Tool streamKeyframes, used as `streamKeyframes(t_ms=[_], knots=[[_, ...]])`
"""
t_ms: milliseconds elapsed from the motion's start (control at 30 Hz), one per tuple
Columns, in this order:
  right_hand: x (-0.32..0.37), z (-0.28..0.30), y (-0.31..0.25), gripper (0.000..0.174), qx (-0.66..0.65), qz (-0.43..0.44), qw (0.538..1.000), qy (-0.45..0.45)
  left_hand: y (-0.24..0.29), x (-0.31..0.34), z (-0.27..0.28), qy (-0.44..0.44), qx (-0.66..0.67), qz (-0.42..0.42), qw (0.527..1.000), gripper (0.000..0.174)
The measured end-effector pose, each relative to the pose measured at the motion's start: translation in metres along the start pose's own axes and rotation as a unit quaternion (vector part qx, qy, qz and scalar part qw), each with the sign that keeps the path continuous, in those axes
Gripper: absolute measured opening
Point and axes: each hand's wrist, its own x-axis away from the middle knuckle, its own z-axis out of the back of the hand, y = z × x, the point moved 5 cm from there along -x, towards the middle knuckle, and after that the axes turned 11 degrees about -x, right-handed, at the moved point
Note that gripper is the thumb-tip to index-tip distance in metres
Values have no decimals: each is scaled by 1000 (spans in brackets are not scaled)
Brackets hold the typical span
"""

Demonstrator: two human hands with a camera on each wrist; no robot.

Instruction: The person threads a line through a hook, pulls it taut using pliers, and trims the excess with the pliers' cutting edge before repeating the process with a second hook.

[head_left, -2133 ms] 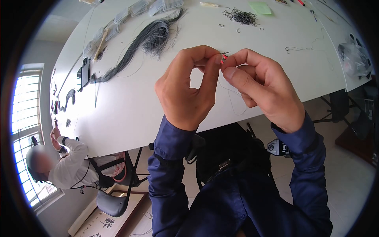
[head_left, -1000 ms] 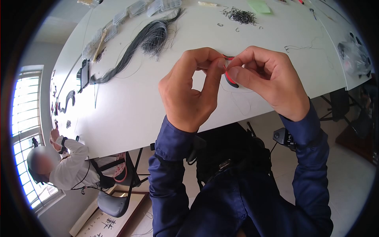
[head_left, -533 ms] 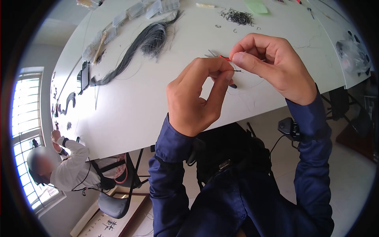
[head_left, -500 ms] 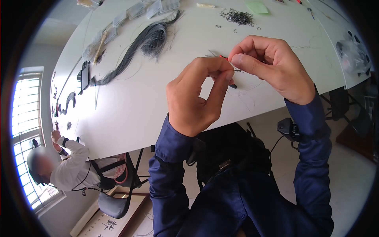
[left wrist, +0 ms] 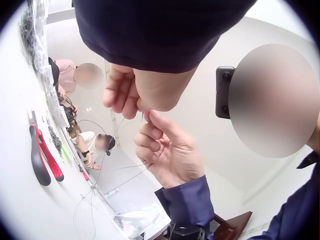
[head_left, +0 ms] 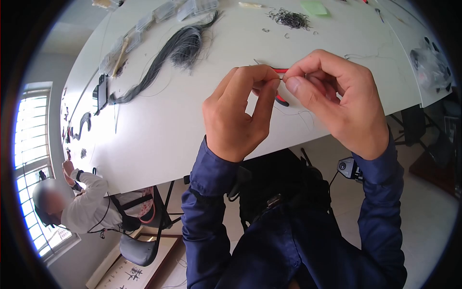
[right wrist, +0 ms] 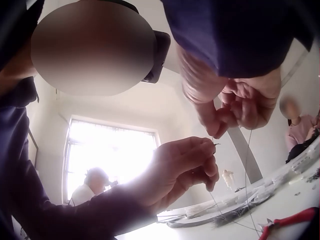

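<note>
Both hands are raised above the white table [head_left: 159,130], fingertips almost meeting. My left hand [head_left: 274,86] pinches a tiny metal hook [right wrist: 215,144] between thumb and forefinger. My right hand [head_left: 289,82] pinches a thin clear line [right wrist: 248,165] right beside the hook; the line hangs down toward the table. In the left wrist view the left hand [left wrist: 141,106] sits just above the right hand [left wrist: 150,116]. Red-handled pliers [head_left: 281,99] lie on the table behind the hands, partly hidden by them, and show fully in the left wrist view [left wrist: 42,155].
A long grey bundle of line [head_left: 168,53] crosses the far table. A pile of loose hooks [head_left: 291,19], a green note [head_left: 314,7], clear plastic boxes [head_left: 166,9] and a plastic bag [head_left: 430,65] lie further off. Another person [head_left: 82,202] sits at the table's left end.
The right hand, which was lifted up and away from the left half a second ago, has come back down so the fingertips meet again. The left hand stayed nearly in place.
</note>
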Motion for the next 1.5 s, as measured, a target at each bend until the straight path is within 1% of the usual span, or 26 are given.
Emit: streamKeyframes(t_ms=[33, 133, 167, 267, 367, 467, 500, 567, 667, 800, 867, 933, 967, 1067, 1267, 1367, 1467, 1500], knots=[[-6, 4, -1, 11, -3, 0, 1000, -17, 1, 1, -1, -9, 9, 2, 1000, 13], [-18, 8, 16, 14, -72, -9, 997, -25, 3, 2, -2, -21, 44, 20, 999, 12], [-23, 7, 24, 15, -100, 24, 995, -14, 3, 2, -1, -23, 57, 28, 998, 12], [-27, 0, 39, 18, -181, -26, 982, -45, 5, 2, 1, -54, 76, 38, 995, 8], [-22, -5, 38, 19, -204, -102, 972, -56, 4, 1, 2, -44, 66, 34, 996, 7], [-14, -14, 46, 17, -205, -79, 974, -53, -2, 0, 4, 11, 68, 44, 997, 13], [-10, -14, 43, 14, -175, -66, 982, -33, -4, 0, 4, 14, 61, 49, 997, 13], [-4, -15, 30, 13, -139, -63, 988, -25, -6, 1, 5, 19, 46, 58, 997, 13], [1, -10, 10, 11, -68, -39, 997, -15, -7, 1, 4, 22, 24, 32, 999, 13], [-8, 0, 0, 9, -3, 21, 1000, -4, 1, 2, 2, -37, 5, 13, 999, 8], [-15, 5, 5, 11, -47, -8, 998, -38, 5, 1, 1, -54, 14, 18, 998, 8], [-24, 5, 15, 13, -102, -21, 992, -76, 4, 1, -1, -31, 34, 16, 999, 12], [-28, 4, 20, 15, -110, 18, 992, -62, 4, 2, -1, -20, 44, 16, 999, 14], [-33, 2, 31, 17, -167, 0, 980, -105, 2, 3, -1, -12, 50, 2, 999, 15], [-33, 0, 37, 21, -240, -88, 956, -146, 1, 3, 1, 3, 82, 19, 996, 14], [-29, -5, 40, 20, -243, -102, 956, -130, -1, 2, 2, 5, 69, 40, 997, 14], [-20, -10, 42, 19, -224, -106, 963, -110, -6, 1, 2, 32, 79, 37, 996, 14], [-18, -13, 42, 16, -229, -81, 966, -84, -5, 1, 3, 20, 59, 45, 997, 12]])
